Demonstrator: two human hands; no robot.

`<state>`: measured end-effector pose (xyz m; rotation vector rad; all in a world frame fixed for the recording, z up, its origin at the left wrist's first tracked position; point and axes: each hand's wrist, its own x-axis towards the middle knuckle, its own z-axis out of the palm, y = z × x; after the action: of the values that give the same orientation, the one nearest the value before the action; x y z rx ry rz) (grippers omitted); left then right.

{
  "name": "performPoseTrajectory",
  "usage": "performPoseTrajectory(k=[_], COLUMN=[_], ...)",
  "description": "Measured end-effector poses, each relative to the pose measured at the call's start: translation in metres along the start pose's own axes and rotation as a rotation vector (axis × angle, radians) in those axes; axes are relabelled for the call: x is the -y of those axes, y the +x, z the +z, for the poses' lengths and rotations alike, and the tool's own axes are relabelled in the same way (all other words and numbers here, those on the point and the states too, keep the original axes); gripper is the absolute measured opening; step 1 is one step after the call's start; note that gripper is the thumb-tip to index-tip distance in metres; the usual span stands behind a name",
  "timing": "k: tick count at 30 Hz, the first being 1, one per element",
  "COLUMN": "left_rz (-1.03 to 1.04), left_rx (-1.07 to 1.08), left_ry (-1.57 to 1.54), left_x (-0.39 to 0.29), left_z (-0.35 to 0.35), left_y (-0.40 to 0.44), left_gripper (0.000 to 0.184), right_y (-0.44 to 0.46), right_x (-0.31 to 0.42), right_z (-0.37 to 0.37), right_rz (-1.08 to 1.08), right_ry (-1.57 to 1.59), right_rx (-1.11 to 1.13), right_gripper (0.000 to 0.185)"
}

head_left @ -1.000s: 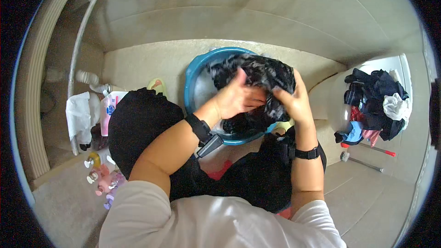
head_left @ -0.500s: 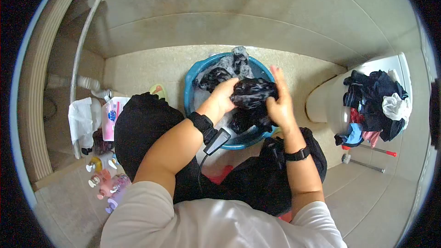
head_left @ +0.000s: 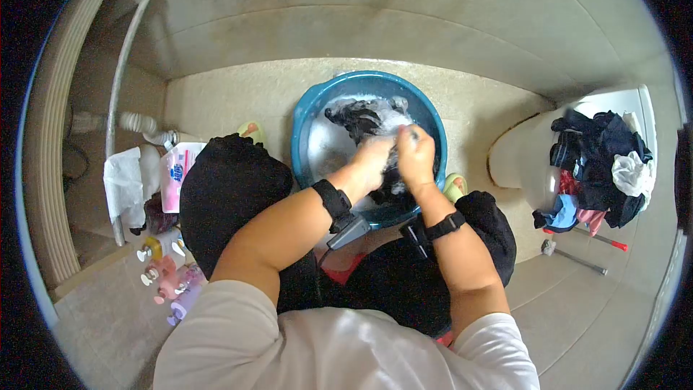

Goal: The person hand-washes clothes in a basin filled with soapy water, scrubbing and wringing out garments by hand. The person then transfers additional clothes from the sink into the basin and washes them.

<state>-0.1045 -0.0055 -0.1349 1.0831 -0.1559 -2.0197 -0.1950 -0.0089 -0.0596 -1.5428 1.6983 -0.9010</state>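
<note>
Two bare hands at work, nearly touching, both inside the rim of the basin. Right hand: fingers curled into a fist, apparently closed on dark cloth. Left hand: just beside it, bent over the same cloth, blurred; cannot tell whether its fingers are closed. Key relation: cloth lies between and under both hands, its long axis slanting from beyond the left hand back toward the body, below the right fist. The far end is nearer to the left hand; its near end comes out beneath the right. White foam sits just beyond the knuckles, partly over the cloth. Cloudy water to the left of the left hand. Black straps on both wrists: left strap with a small grey box, right strap behind the right hand. Blue basin surrounds all of this. Outside it, one pale green slipper near the right hand, on its right; the other slipper farther off, left of the left hand. Well left of that hand: pink-and-white pack, then pump bottles closer to the body. Well right of the right hand: heap of clothes, mostly dark, on a white fixture.
</note>
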Motion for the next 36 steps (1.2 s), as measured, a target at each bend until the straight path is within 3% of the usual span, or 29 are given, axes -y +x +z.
performPoseTrajectory(k=[3, 4, 5, 6, 7, 8, 10, 11, 13, 14, 16, 18, 19, 20, 21, 22, 24, 26, 27, 30, 31, 32, 34, 35, 36], left_rz=[-0.005, 0.126, 0.264, 0.269, 0.301, 0.334, 0.396, 0.422, 0.392, 0.292, 0.305, 0.258, 0.209, 0.314, 0.274, 0.232, 0.051, 0.054, 0.074, 0.051, -0.023, -0.087, -0.222, -0.291, -0.287], left_rx=[-0.004, 0.017, 0.039, 0.045, 0.075, 0.104, 0.165, 0.317, 0.582, 0.537, 0.645, 0.677, 0.715, 0.758, 0.644, 0.525, 0.406, 0.195, 0.177, 0.199, 0.117, 0.316, 0.464, 0.987, 0.982], left_ry=[0.261, 0.377, 0.495, 0.500, 0.699, 0.898, 0.874, 1.101, 1.460, 1.514, 1.578, 1.603, 1.625, 1.299, 0.970, 0.642, 0.185, -0.120, -0.186, -0.266, -0.304, -0.274, -0.279, -0.540, -0.545], left_x=[-0.022, -0.030, -0.037, -0.042, -0.049, -0.054, -0.068, -0.071, -0.065, -0.067, -0.063, -0.069, -0.072, -0.066, -0.065, -0.065, -0.079, -0.079, -0.080, -0.090, -0.090, -0.088, -0.076, -0.070, -0.058], left_z=[0.022, 0.031, 0.034, 0.032, 0.027, 0.023, 0.031, 0.033, 0.029, 0.035, 0.032, 0.036, 0.037, 0.022, 0.016, 0.010, 0.003, 0.003, 0.004, 0.022, 0.024, 0.024, 0.020, 0.020, 0.018], left_y=[-0.025, -0.036, -0.042, -0.040, -0.039, -0.039, -0.057, -0.060, -0.054, -0.068, -0.067, -0.068, -0.070, -0.055, -0.054, -0.053, -0.053, -0.049, -0.046, -0.054, -0.051, -0.058, -0.040, -0.026, -0.018], left_gripper=[0.016, 0.020, 0.024, 0.024, 0.029, 0.034, 0.039, 0.041, 0.045, 0.045, 0.045, 0.044, 0.043, 0.051, 0.059, 0.067, 0.085, 0.088, 0.080, 0.071, 0.056, 0.078, 0.073, 0.061, 0.061], right_y=[0.009, 0.009, 0.011, 0.015, 0.028, 0.026, 0.025, 0.026, 0.022, 0.019, 0.017, 0.024, 0.029, 0.033, 0.031, 0.040, 0.045, 0.037, 0.029, 0.002, -0.006, -0.010, -0.024, -0.021, -0.018], right_x=[-0.022, -0.028, -0.032, -0.039, -0.055, -0.030, 0.017, 0.014, 0.009, 0.010, 0.015, -0.003, -0.013, -0.019, 0.005, 0.003, 0.002, 0.022, 0.030, 0.056, 0.062, 0.071, 0.079, 0.073, 0.072], right_z=[-0.005, -0.007, -0.011, -0.016, -0.021, -0.039, -0.066, -0.072, -0.066, -0.060, -0.056, -0.050, -0.056, -0.062, -0.070, -0.078, -0.075, -0.067, -0.054, -0.029, -0.023, -0.016, -0.003, 0.002, 0.003], right_rz=[0.100, 0.106, 0.194, 0.280, 0.361, 0.572, 0.801, 0.755, 0.710, 0.665, 0.681, 0.595, 0.629, 0.659, 0.584, 0.517, 0.164, -0.258, -0.409, -0.576, -0.598, -0.642, -0.526, -0.522, -0.464], right_ry=[0.198, 0.201, 0.261, 0.321, 0.442, 0.608, 0.910, 1.191, 1.179, 1.171, 1.108, 0.839, 0.949, 1.056, 1.075, 1.012, 0.643, 0.170, -0.101, -0.328, -0.333, -0.321, -0.391, -0.399, -0.369], right_rx=[-0.030, -0.023, 0.026, 0.077, 0.112, 0.135, 0.197, 0.470, 0.517, 0.564, 0.555, 0.509, 0.423, 0.333, 0.155, 0.051, -0.074, -0.035, -0.055, 0.139, 0.118, 0.108, 0.090, 0.032, -0.015], right_gripper=[0.032, 0.035, 0.040, 0.044, 0.055, 0.064, 0.079, 0.075, 0.073, 0.070, 0.049, 0.035, 0.031, 0.026, 0.024, 0.022, 0.032, 0.049, 0.062, 0.057, 0.053, 0.040, 0.030, 0.024, 0.021])
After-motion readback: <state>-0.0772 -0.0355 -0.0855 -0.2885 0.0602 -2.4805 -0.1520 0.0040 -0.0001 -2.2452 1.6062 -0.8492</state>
